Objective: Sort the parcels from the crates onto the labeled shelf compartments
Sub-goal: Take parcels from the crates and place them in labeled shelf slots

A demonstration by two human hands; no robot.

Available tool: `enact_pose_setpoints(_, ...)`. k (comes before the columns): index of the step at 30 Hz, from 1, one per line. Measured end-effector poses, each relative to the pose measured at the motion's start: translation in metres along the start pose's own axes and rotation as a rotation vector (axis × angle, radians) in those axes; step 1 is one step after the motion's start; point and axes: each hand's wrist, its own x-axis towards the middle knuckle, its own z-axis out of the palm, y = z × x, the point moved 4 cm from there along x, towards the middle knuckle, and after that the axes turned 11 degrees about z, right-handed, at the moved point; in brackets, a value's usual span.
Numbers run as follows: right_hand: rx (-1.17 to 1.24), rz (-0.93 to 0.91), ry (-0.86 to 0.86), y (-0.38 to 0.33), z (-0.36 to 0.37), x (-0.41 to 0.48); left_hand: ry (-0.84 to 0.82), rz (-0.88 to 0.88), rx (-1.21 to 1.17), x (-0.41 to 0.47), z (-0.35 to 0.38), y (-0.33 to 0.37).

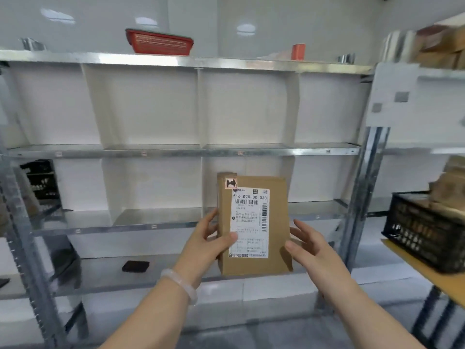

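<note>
Two hands hold one brown cardboard parcel (276, 212) upright in the air in front of a metal shelf rack (176, 149), level with its second row of compartments from the top and before the third compartment from the left. The left hand (205, 244) grasps the parcel's left edge, its thumb lying across the white shipping label (250, 222) on the front and its fingers curled behind. The right hand (310, 244) is spread, fingers nearly straight beside the right edge, with the thumb touching the lower right of the front. A pale bracelet (180, 283) sits on the left wrist. White dividers split the rack's shelves into compartments, and small tags on the front rails are too blurred to read. A red tray (159, 42) lies on the top shelf. To the right, a black crate (425, 235) holding more cardboard boxes (448, 190) rests on a yellowish table (427, 273).
</note>
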Motion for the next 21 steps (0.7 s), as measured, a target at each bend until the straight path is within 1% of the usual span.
enact_pose_setpoints(4,-0.002,-0.005,0.078,0.001,-0.071,0.035,-0.082,0.012,-0.036,0.052,0.078,-0.017)
enact_pose_setpoints(10,-0.043,-0.019,0.163,0.006,-0.147,0.087,-0.172,0.019,-0.074,0.114,0.165,-0.042)
enact_pose_setpoints(15,-0.054,-0.035,0.236,0.016,-0.188,0.146,-0.226,0.033,-0.086,0.178,0.213,-0.071)
enact_pose_setpoints(21,-0.122,-0.088,0.270,0.014,-0.216,0.252,-0.241,0.058,-0.119,0.282,0.247,-0.098)
